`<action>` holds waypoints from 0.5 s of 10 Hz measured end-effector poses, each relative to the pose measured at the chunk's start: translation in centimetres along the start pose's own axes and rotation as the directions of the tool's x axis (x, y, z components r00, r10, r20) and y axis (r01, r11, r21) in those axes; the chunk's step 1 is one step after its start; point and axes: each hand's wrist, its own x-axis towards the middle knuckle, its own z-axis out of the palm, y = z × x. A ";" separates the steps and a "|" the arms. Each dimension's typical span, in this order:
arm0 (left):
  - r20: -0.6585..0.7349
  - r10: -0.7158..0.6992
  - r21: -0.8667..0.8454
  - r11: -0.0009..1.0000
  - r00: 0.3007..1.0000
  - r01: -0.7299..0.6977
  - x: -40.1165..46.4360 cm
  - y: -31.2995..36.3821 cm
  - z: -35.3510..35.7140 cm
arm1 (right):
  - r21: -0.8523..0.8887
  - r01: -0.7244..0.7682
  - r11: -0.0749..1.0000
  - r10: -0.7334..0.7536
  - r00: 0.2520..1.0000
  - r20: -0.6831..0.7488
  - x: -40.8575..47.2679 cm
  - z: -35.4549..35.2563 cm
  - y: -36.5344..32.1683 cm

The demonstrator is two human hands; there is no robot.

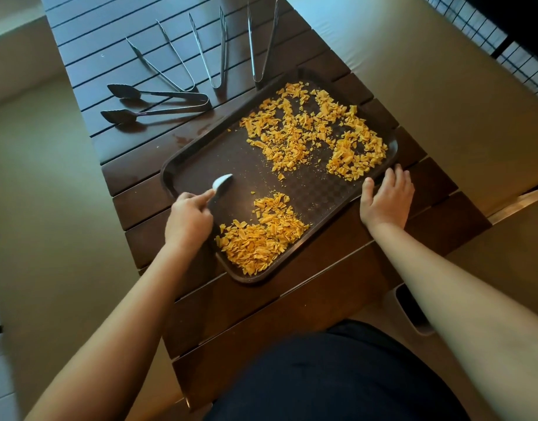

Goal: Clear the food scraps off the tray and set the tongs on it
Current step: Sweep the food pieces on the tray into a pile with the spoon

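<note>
A dark brown tray point(201, 165) lies slanted on the slatted wooden table. Orange food scraps cover its far half point(310, 132), and a gathered heap point(258, 238) sits at its near corner. My left hand point(188, 217) grips the handle of a pale spoon point(222, 183) whose bowl rests on the bare left part of the tray. My right hand point(386, 199) lies with straight fingers on the tray's right rim. Several metal tongs point(158, 101) are fanned out on the table beyond the tray, the rightmost pair point(261, 44) touching the tray's far rim.
The table point(261, 314) is narrow, with tan floor on both sides. A white bin point(410, 311) stands below the table's right edge beside my right forearm. A dark wire grille point(510, 34) fills the top right corner.
</note>
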 end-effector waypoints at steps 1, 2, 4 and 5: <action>0.165 0.108 -0.014 0.994 0.980 -0.107 -1.6 1.1 1.3 | -0.002 0.000 1.000 0.000 1.000 0.004 0.0 0.0 0.0; 0.274 0.189 -0.021 0.981 0.943 -0.190 -2.0 2.0 2.1 | -0.003 0.002 1.000 -0.002 1.000 0.001 -0.1 0.0 -0.1; 0.070 0.147 -0.099 0.985 0.987 -0.139 1.0 3.6 2.4 | -0.003 0.001 1.000 -0.001 1.000 0.001 -0.1 0.0 0.0; 0.088 0.143 -0.071 0.988 0.986 -0.136 2.2 4.5 2.9 | -0.005 0.001 1.000 -0.001 1.000 0.001 -0.1 0.0 0.0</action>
